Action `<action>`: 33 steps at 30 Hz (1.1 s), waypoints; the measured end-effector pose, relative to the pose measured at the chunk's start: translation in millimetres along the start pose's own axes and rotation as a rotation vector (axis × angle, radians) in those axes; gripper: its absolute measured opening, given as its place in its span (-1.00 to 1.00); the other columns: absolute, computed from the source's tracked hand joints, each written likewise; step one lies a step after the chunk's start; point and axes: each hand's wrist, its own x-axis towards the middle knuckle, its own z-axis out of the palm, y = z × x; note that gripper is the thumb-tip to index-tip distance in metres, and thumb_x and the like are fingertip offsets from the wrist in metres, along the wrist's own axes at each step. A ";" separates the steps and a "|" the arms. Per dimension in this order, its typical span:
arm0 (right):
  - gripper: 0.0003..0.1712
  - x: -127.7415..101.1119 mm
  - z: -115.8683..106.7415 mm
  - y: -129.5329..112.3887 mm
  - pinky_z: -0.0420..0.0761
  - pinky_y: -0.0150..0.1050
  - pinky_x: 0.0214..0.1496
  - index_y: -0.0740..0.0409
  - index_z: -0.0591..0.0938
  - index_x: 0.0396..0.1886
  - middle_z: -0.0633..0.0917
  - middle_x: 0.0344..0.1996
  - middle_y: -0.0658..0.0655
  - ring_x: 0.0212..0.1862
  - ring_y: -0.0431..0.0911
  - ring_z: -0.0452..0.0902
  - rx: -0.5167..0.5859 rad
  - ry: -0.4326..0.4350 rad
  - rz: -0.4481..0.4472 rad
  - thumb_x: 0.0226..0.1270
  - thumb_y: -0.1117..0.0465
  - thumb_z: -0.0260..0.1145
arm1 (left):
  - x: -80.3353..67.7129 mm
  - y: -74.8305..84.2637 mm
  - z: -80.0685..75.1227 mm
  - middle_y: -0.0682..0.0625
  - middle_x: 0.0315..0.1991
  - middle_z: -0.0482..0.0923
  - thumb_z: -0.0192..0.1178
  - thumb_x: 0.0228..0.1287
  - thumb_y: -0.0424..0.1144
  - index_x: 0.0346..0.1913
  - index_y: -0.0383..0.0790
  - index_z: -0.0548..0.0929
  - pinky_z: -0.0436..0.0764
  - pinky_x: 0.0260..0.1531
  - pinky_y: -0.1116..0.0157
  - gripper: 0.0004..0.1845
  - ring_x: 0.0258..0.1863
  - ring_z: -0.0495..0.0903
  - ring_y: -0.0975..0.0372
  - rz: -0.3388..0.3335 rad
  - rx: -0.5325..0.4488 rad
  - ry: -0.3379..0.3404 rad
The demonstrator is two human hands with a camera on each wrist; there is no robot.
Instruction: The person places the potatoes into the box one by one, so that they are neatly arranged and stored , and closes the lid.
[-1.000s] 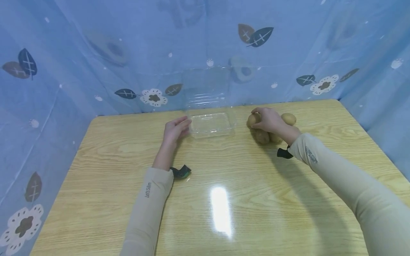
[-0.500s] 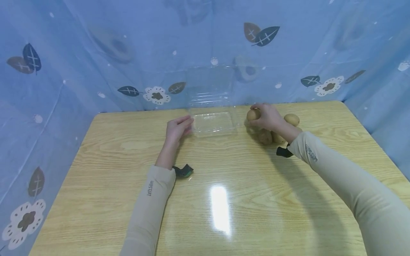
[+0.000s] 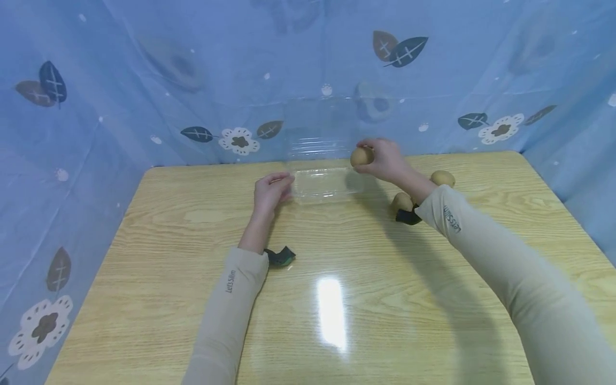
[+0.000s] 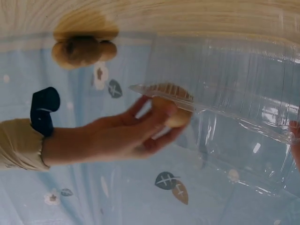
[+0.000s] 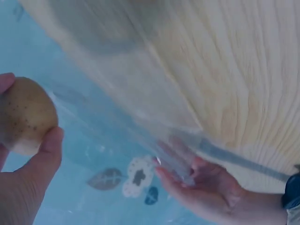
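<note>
My right hand [image 3: 381, 158] grips a small brown potato [image 3: 361, 156] in the air over the right edge of a clear plastic clamshell box [image 3: 321, 184], whose lid stands open against the back curtain. The right wrist view shows the same potato [image 5: 26, 116] between thumb and fingers. My left hand [image 3: 272, 191] rests on the table with its fingertips against the box's left side; the fingers look relaxed. Two more potatoes [image 3: 402, 201] [image 3: 442, 178] lie on the wooden table [image 3: 337, 278] right of the box. In the left wrist view my right hand [image 4: 140, 133] holds the potato [image 4: 171, 115] by the box rim.
A blue curtain with leaf and flower prints [image 3: 231, 80] closes in the table at the back and both sides. Black wrist straps [image 3: 281, 256] [image 3: 407, 216] sit at both cuffs. A bright light glare [image 3: 332, 313] lies on the table's front middle.
My right hand has lifted one potato off the pile and carried it up and left to the box's right edge. The left hand has stayed by the box.
</note>
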 end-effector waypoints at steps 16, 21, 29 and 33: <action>-0.35 33.9 46.0 -48.3 0.50 0.00 0.07 0.24 0.49 0.07 0.55 0.00 0.28 0.04 0.15 0.40 0.069 -0.059 -0.039 -0.09 0.18 0.46 | 1.9 -0.5 2.6 0.02 -0.25 0.54 0.29 0.08 -0.23 -0.05 -0.28 0.56 0.69 -0.26 0.36 -0.64 -0.28 0.56 0.24 -0.031 -0.044 -0.008; -0.36 39.7 64.3 -56.1 0.51 -0.02 0.04 0.17 0.47 0.10 0.50 0.00 0.27 0.04 0.12 0.36 0.067 -0.104 -0.018 -0.05 0.18 0.44 | 2.4 -0.8 1.0 0.04 -0.32 0.51 0.29 0.08 -0.24 -0.06 -0.28 0.56 0.69 -0.31 0.37 -0.65 -0.29 0.56 0.23 -0.042 -0.050 0.005; -0.35 44.0 83.3 -60.6 0.50 -0.05 0.08 0.25 0.45 0.11 0.51 -0.03 0.29 0.02 0.13 0.38 0.072 -0.116 -0.064 -0.06 0.27 0.44 | 1.7 -0.6 2.7 0.02 -0.32 0.51 0.29 0.08 -0.25 -0.07 -0.29 0.55 0.70 -0.33 0.36 -0.66 -0.35 0.55 0.25 -0.045 -0.071 -0.012; -0.34 46.8 88.3 -62.0 0.47 -0.04 0.13 0.22 0.45 0.13 0.50 0.01 0.26 0.06 0.11 0.34 0.069 -0.123 -0.048 -0.05 0.26 0.43 | 2.4 -0.7 1.6 0.03 -0.31 0.50 0.28 0.09 -0.25 -0.09 -0.29 0.56 0.70 -0.34 0.36 -0.68 -0.38 0.54 0.28 -0.037 -0.078 -0.012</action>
